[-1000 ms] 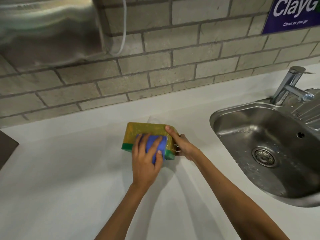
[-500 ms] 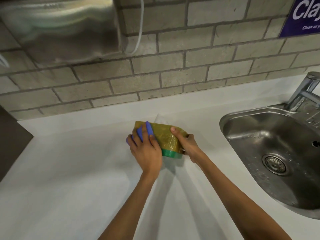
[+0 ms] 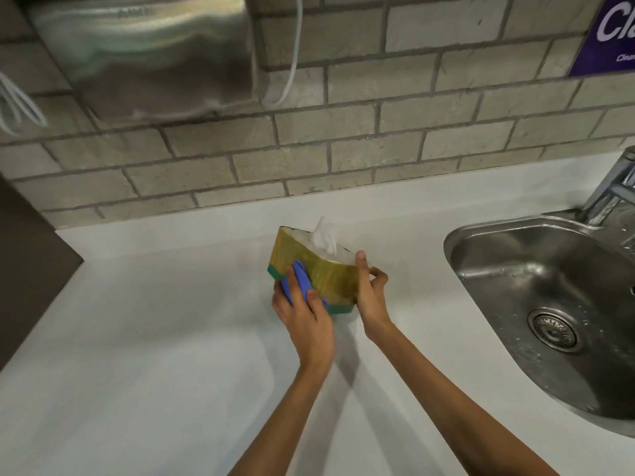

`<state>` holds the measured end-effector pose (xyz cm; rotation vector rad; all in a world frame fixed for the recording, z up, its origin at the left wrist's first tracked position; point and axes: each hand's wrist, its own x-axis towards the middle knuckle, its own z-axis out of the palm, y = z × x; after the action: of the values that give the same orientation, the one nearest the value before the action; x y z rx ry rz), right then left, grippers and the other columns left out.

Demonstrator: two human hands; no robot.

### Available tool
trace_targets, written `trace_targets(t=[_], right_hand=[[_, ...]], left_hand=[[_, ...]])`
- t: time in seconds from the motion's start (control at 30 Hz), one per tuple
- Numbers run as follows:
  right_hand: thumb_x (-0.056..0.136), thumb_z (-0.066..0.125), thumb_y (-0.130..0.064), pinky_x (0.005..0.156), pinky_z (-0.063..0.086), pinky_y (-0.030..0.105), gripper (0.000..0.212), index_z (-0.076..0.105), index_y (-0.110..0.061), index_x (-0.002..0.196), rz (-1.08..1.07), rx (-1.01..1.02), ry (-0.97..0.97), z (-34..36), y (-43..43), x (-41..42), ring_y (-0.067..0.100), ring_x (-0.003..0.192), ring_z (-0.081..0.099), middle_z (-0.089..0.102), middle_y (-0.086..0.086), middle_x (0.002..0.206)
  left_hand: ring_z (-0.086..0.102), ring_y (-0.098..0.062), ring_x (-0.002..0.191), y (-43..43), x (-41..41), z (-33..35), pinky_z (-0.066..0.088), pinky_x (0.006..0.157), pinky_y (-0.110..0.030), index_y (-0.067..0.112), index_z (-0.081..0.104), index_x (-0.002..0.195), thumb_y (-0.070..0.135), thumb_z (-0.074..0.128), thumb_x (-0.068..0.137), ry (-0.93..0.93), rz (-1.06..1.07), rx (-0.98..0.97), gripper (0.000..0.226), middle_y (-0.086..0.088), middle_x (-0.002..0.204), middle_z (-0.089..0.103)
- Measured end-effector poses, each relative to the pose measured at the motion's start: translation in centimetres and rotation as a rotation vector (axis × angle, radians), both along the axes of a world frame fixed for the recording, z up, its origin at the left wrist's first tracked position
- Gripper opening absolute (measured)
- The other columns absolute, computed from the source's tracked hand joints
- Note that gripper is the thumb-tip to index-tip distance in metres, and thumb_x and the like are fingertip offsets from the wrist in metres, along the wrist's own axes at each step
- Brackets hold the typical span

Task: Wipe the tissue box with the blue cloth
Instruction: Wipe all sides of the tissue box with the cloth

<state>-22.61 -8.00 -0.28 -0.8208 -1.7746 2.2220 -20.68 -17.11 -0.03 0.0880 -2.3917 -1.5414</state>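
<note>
A yellow tissue box [image 3: 330,274] with a green base band is held tilted just above the white counter [image 3: 154,338], a white tissue sticking out of its top. My right hand [image 3: 369,297] grips the box's right end, thumb on the top edge. My left hand [image 3: 304,314] presses a bunched blue cloth [image 3: 299,280] against the box's lower left front side. Most of the cloth is hidden under my fingers.
A steel sink [image 3: 549,304] with a drain lies at the right, its tap [image 3: 615,187] at the far right edge. A steel hand dryer [image 3: 144,53] hangs on the brick wall above. A dark panel [image 3: 27,262] borders the counter's left side.
The box has been turned from lying flat to tilted up, so its top with the tissue now shows. My left hand with the cloth slid from the middle to the box's lower left.
</note>
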Motion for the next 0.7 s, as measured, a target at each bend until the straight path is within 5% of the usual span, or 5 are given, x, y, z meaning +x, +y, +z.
trace_targets(t=[0.2, 0.27, 0.33, 0.5, 0.7], right_hand=[[0.092, 0.05, -0.041, 0.079, 0.04, 0.021, 0.049, 0.029, -0.015, 0.128, -0.035, 0.024, 0.046, 0.1, -0.8, 0.4, 0.018, 0.103, 0.048, 0.047, 0.009, 0.118], [0.089, 0.056, -0.037, 0.072, 0.042, 0.016, 0.058, 0.027, -0.018, 0.135, -0.022, 0.068, 0.061, -0.2, -1.4, 0.9, 0.017, 0.099, 0.051, 0.047, 0.01, 0.118], [0.087, 0.059, -0.038, 0.08, 0.048, 0.02, 0.063, 0.029, -0.019, 0.139, -0.015, 0.135, 0.074, -0.6, -2.1, 1.6, 0.016, 0.1, 0.053, 0.044, 0.011, 0.126], [0.082, 0.066, -0.036, 0.089, 0.048, 0.025, 0.06, 0.037, -0.017, 0.131, 0.005, 0.2, 0.115, -1.1, -3.8, 2.7, 0.013, 0.1, 0.053, 0.038, 0.008, 0.124], [0.084, 0.065, -0.034, 0.071, 0.038, -0.006, 0.053, 0.038, -0.017, 0.126, 0.068, 0.26, 0.143, -1.7, -6.2, 2.8, 0.005, 0.098, 0.048, 0.035, 0.001, 0.116]], left_hand=[[0.045, -0.037, 0.125, -1.5, -2.3, 1.0, 0.037, 0.108, -0.047, 0.012, 0.036, 0.142, 0.029, 0.029, 0.1, -0.268, 0.081, 0.278, 0.046, -0.021, 0.135, 0.047], [0.046, -0.038, 0.124, -1.8, -2.4, 1.1, 0.039, 0.106, -0.051, 0.017, 0.03, 0.144, 0.051, 0.033, 0.094, -0.425, 0.094, 0.377, 0.06, -0.02, 0.138, 0.045], [0.047, -0.037, 0.124, -2.1, -2.3, 1.1, 0.041, 0.105, -0.051, 0.02, 0.027, 0.144, 0.064, 0.045, 0.084, -0.533, 0.087, 0.416, 0.077, -0.018, 0.14, 0.042], [0.057, -0.036, 0.109, -3.4, -3.3, 1.1, 0.049, 0.094, -0.043, 0.008, 0.041, 0.131, 0.045, 0.062, 0.082, -0.574, 0.109, 0.499, 0.065, -0.02, 0.126, 0.055], [0.059, -0.038, 0.109, -4.7, -4.5, 0.9, 0.048, 0.093, -0.042, 0.001, 0.049, 0.123, 0.031, 0.051, 0.093, -0.499, 0.181, 0.495, 0.043, -0.019, 0.114, 0.062]])
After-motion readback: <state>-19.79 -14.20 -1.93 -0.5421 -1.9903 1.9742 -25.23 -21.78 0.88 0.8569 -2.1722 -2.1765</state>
